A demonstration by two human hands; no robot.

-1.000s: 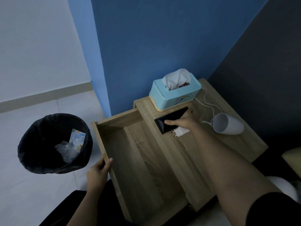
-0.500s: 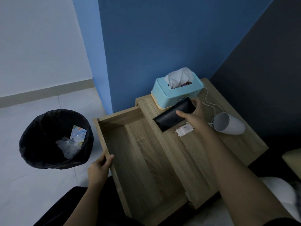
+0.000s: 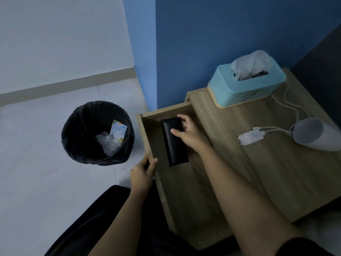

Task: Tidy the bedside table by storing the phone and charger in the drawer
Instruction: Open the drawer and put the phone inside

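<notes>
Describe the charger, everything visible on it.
The charger is a small white plug-in adapter, plastic by the look of it, lying flat on the bedside table top, its prongs pointing left toward the open drawer. A thin white cable leaves its right end and loops back past the tipped-over white cup toward the tissue box. No hand touches it; the right hand is over the drawer with the phone.

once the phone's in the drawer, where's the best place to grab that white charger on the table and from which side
Grip the charger across the long flat sides of its white block, coming straight down from above. It lies flat on the table, prongs facing the drawer, cable trailing towards the tipped cup. The cable will probably drag along behind.
</notes>
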